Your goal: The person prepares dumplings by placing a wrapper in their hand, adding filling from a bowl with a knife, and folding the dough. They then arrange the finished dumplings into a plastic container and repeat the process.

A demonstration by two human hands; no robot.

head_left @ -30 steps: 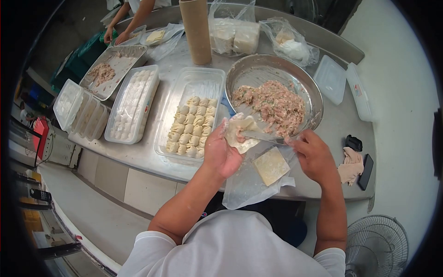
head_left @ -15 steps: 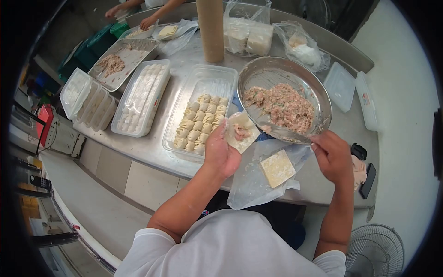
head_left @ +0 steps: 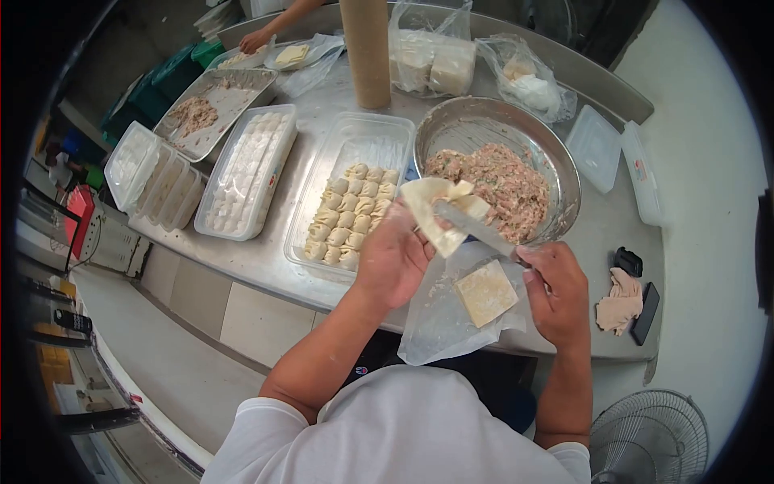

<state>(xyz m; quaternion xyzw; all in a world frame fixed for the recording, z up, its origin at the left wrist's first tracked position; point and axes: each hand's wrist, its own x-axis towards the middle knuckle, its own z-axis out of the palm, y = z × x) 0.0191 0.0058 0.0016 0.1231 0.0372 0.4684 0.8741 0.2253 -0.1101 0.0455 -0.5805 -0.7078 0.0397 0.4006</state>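
A partly folded dumpling wrapper [head_left: 429,216] rests at the fingertips of my left hand [head_left: 395,256], near the bowl's front rim. My right hand [head_left: 556,290] is closed round the handle of a flat metal spreading knife [head_left: 477,228], whose blade tip touches the wrapper's folded edge. The filling inside the wrapper is hidden. Behind them, a round steel bowl [head_left: 562,153] holds minced meat filling [head_left: 509,181]. Below my hands, a stack of square wrappers [head_left: 486,294] lies on a plastic sheet [head_left: 435,331]. To the left, a clear tray [head_left: 367,129] contains rows of folded dumplings [head_left: 348,211].
Lidded containers [head_left: 251,169] and a metal tray of filling [head_left: 197,117] stand at left. A cardboard-coloured post [head_left: 367,56] rises from the table. Plastic bags [head_left: 435,60] lie behind. A phone [head_left: 644,315] and cloth [head_left: 619,302] sit at right. Another person's hand [head_left: 256,39] works at the back.
The knife has moved from the bowl's rim to the wrapper, which was flat with filling showing and is now folded over. My right hand has moved left and slightly down.
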